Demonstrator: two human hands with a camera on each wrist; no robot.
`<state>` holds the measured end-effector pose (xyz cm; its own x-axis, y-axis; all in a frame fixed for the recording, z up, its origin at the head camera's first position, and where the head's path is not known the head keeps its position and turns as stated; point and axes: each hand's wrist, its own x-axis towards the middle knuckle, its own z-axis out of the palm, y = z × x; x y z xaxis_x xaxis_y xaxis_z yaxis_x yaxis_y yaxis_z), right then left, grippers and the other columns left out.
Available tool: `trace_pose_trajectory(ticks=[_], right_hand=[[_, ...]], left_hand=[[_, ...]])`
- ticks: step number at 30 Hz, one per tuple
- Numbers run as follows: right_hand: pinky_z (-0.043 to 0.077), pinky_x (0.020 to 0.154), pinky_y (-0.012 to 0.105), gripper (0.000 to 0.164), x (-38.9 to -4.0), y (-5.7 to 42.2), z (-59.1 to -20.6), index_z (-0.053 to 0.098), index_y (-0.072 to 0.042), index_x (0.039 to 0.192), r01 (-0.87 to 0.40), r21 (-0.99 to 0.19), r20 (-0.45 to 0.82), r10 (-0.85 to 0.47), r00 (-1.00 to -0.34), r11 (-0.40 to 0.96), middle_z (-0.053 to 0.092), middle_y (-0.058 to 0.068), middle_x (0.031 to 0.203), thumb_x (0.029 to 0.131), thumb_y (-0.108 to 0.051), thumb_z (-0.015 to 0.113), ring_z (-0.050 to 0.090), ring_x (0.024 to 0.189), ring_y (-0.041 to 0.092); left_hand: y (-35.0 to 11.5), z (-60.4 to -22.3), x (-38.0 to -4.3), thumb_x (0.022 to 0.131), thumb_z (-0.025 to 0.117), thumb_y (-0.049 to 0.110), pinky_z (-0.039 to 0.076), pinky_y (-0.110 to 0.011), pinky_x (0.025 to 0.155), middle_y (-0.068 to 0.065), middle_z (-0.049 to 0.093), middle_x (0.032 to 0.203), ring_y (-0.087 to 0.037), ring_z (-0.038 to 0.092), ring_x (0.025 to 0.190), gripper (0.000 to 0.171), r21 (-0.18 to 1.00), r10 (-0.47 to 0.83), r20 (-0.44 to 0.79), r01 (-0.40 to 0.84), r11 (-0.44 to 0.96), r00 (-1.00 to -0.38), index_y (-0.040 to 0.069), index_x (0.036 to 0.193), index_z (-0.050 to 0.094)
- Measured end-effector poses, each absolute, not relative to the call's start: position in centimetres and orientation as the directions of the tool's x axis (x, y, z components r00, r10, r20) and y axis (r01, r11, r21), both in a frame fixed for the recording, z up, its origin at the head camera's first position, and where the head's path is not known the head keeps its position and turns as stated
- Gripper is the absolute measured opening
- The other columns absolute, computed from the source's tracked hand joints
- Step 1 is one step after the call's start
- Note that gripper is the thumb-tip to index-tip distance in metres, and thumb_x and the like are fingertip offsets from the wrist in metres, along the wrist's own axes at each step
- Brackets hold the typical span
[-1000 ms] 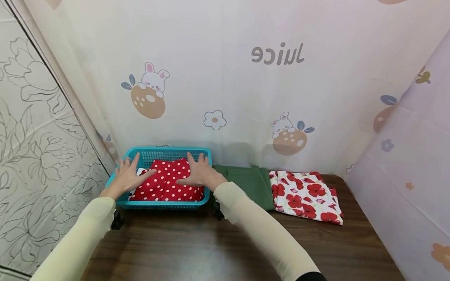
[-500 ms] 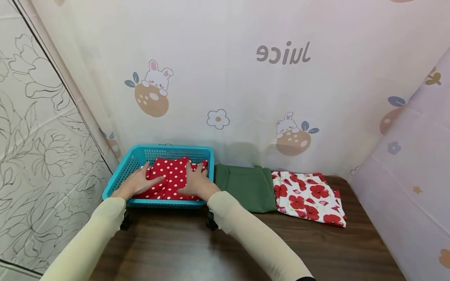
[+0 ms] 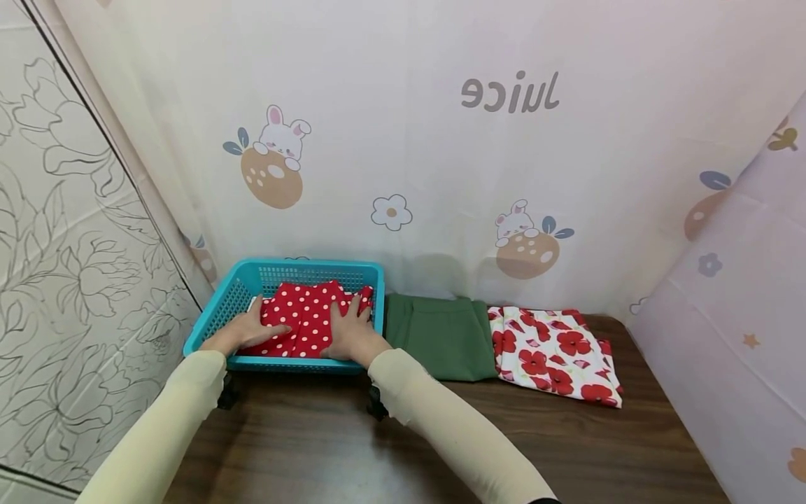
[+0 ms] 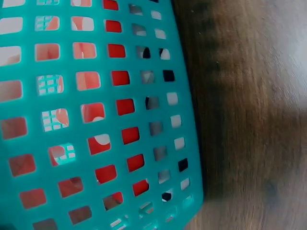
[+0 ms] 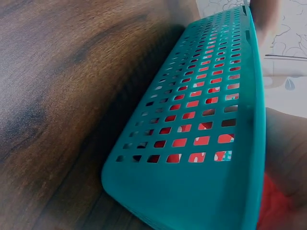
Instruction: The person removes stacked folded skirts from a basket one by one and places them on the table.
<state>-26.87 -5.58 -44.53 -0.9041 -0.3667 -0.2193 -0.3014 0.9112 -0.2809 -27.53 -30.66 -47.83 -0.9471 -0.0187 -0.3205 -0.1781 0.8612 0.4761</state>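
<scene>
The dotted cloth (image 3: 308,320), red with pale spots, was held inside the blue basket (image 3: 283,363) at the centre left of the frame. Both hands were reached in over the basket's near rim. The left hand (image 3: 248,332) was laid at the left part of the cloth and the right hand (image 3: 350,333) at its right part, each with fingers spread and thumb set apart; nothing was seen to be gripped, and whether any edge was pinched beneath the fingertips could not be told.

The step in hand was judged to be the pressing down or settling of the cloth in the basket, though the start of a lift could not be ruled out. For the next move, either an even smoothing or a firm hold at both sides was judged to be called for, so that the folds would be kept together.

In the basket, white was also shown at the cloth's edges; whether a second piece was covered there could not be told. The green cloth (image 3: 443,343) and the flowered cloth (image 3: 555,355) were laid folded on the table (image 3: 327,441), toward the lower right.
</scene>
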Motion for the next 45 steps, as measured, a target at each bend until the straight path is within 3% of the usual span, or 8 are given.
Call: trace_pose_trajectory(ticks=[7,12,20,23,29,37,42,45], right_hand=[[0.049,0.111,0.05,0.108,-26.9,-5.7,-44.6,0.02,-0.015,0.163,-0.309,-0.291,-0.221,-0.378,-0.899,0.905,0.016,0.02,0.167,0.081,-0.039,0.086,0.026,0.151,0.042],[0.048,0.111,0.052,0.107,-27.0,-5.9,-44.8,0.022,-0.014,0.162,-0.323,-0.294,-0.214,-0.391,-0.895,0.9,0.018,0.021,0.166,0.08,-0.039,0.087,0.026,0.151,0.042],[0.05,0.109,0.052,0.109,-27.3,-6.2,-45.0,0.023,-0.015,0.162,-0.261,-0.352,-0.21,-0.347,-0.914,0.899,0.015,0.02,0.168,0.078,-0.033,0.089,0.023,0.153,0.043],[0.054,0.104,0.051,0.106,-27.5,-6.2,-45.0,0.023,-0.014,0.162,-0.223,-0.383,-0.226,-0.325,-0.918,0.897,0.016,0.021,0.167,0.08,-0.033,0.088,0.029,0.15,0.041],[0.057,0.098,0.052,0.099,-27.9,-6.0,-45.6,0.025,-0.009,0.159,-0.154,-0.487,-0.268,-0.315,-0.911,0.86,0.031,0.023,0.158,0.084,-0.035,0.084,0.045,0.138,0.038],[0.057,0.094,0.056,0.096,-27.8,-6.1,-46.6,0.034,-0.01,0.157,-0.031,-0.671,-0.253,-0.269,-0.929,0.741,0.034,0.024,0.154,0.079,-0.025,0.088,0.037,0.141,0.039],[0.061,0.088,0.049,0.083,-27.8,-5.9,-46.5,0.045,-0.011,0.155,0.039,-0.781,-0.233,-0.233,-0.944,0.623,0.047,0.02,0.146,0.082,-0.016,0.085,0.045,0.133,0.035],[0.063,0.083,0.045,0.078,-27.8,-5.9,-46.2,0.049,-0.011,0.153,0.07,-0.81,-0.242,-0.223,-0.944,0.583,0.055,0.018,0.14,0.083,-0.013,0.083,0.051,0.124,0.032]], left_hand=[[-31.0,-48.0,-28.3,0.084,0.083,0.035,0.04,-0.07,0.11,-0.037,0.024,0.155,-0.057,0.029,0.14,0.122,0.591,-0.003,-0.29,-0.182,0.786,-0.957,-0.005,0.16,-0.004],[-31.0,-47.9,-28.5,0.083,0.086,0.028,0.04,-0.069,0.11,-0.034,0.025,0.156,-0.055,0.03,0.14,0.119,0.648,0.007,-0.294,-0.194,0.737,-0.956,0.0,0.161,0.003],[-31.8,-47.2,-28.7,0.081,0.088,0.018,0.043,-0.069,0.107,-0.033,0.025,0.157,-0.055,0.028,0.141,0.118,0.663,-0.038,-0.242,-0.194,0.723,-0.97,0.004,0.163,0.003],[-32.4,-47.0,-28.7,0.082,0.086,0.014,0.043,-0.069,0.107,-0.035,0.023,0.157,-0.057,0.026,0.142,0.116,0.656,-0.059,-0.218,-0.191,0.73,-0.974,0.003,0.163,0.003],[-33.0,-47.3,-28.2,0.085,0.083,0.014,0.043,-0.069,0.107,-0.036,0.022,0.157,-0.057,0.026,0.141,0.112,0.657,-0.057,-0.217,-0.189,0.729,-0.974,0.003,0.163,0.005],[-33.2,-47.5,-28.2,0.083,0.086,0.021,0.044,-0.07,0.106,-0.034,0.021,0.16,-0.058,0.026,0.141,0.113,0.653,-0.008,-0.22,-0.154,0.742,-0.975,0.007,0.165,0.009],[-33.4,-47.8,-28.6,0.082,0.086,0.019,0.044,-0.069,0.106,-0.033,0.018,0.162,-0.058,0.023,0.143,0.116,0.658,-0.004,-0.218,-0.151,0.737,-0.976,0.01,0.166,0.006],[-33.5,-47.8,-28.7,0.083,0.085,0.016,0.045,-0.068,0.106,-0.033,0.019,0.162,-0.057,0.023,0.143,0.111,0.662,-0.004,-0.208,-0.144,0.735,-0.978,0.011,0.166,0.012]])
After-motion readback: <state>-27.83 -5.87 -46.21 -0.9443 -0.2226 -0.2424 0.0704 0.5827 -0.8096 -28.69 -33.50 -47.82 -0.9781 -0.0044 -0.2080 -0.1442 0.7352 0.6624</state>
